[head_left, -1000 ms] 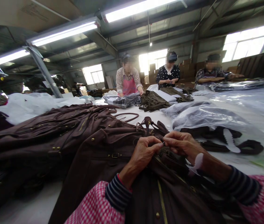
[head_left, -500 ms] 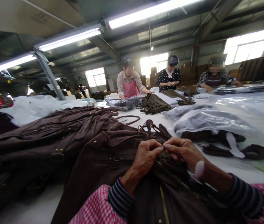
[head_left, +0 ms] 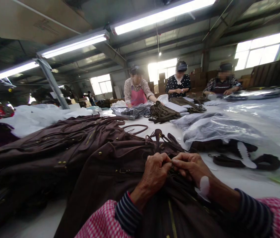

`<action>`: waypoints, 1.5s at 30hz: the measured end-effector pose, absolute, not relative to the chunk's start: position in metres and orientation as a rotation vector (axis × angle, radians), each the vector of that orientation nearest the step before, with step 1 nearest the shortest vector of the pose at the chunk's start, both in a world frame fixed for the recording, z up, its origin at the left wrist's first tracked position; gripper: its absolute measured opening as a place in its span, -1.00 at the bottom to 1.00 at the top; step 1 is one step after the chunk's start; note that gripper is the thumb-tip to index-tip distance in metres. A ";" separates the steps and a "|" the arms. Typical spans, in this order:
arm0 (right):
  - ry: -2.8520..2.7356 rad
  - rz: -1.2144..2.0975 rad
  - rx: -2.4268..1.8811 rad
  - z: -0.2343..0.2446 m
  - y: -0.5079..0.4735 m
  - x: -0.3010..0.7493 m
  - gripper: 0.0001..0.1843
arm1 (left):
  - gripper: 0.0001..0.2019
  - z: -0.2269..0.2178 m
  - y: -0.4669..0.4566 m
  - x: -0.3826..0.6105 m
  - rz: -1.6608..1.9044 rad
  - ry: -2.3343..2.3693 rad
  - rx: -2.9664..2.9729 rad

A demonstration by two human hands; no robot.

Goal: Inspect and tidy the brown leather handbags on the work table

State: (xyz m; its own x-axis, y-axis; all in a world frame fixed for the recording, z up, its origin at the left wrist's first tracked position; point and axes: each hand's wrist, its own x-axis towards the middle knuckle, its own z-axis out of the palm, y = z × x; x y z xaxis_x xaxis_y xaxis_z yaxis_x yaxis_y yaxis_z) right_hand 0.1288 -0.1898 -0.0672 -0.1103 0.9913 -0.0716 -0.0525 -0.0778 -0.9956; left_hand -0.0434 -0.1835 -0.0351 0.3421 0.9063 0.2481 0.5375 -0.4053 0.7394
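Note:
A dark brown bag (head_left: pixel 97 188) with brass rivets, a small buckle and a zip (head_left: pixel 172 216) lies in front of me. Above its upper part, my left hand (head_left: pixel 154 173) pinches thumb against forefinger. My right hand (head_left: pixel 191 167) does the same, its fingertips meeting the left ones. Whatever sits between them is too small and covered to make out. Hanging by my right wrist is a scalloped white strip (head_left: pixel 204 187). Just beyond my fingers stand the bag's straps and a loop-ended tab (head_left: pixel 158 135).
More brown bags (head_left: pixel 53 142) are heaped at left. On the right, clear plastic (head_left: pixel 224 129) partly covers dark items beside a rolled strap (head_left: pixel 268 162) and a white notched strip (head_left: pixel 246 155). Across the white table, three people work near olive bags (head_left: pixel 163 110) and a plastic-wrapped package (head_left: pixel 132 110).
Both my hands sit slightly lower in view, still pinching together. The co-worker at far right has drawn their arms in closer to the body.

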 end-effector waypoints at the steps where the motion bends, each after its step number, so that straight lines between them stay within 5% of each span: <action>1: -1.212 1.371 -1.163 -0.067 -0.190 0.128 -0.50 | -0.87 -0.035 -0.185 -0.043 0.881 1.270 2.070; 25: -1.317 1.350 -1.199 -0.064 -0.191 0.125 -0.50 | -0.87 -0.041 -0.187 -0.045 0.908 1.330 2.104; 32: -1.357 1.018 -1.163 -0.024 -0.212 0.176 -0.63 | -0.87 -0.023 -0.205 -0.058 0.994 1.226 2.472; 40: -2.138 0.763 -1.300 -0.044 -0.269 0.225 -0.54 | -0.53 0.010 -0.258 -0.060 0.266 0.986 3.126; 45: -2.269 0.741 -1.154 -0.050 -0.279 0.225 -0.59 | -0.65 0.007 -0.248 -0.046 0.156 1.111 3.275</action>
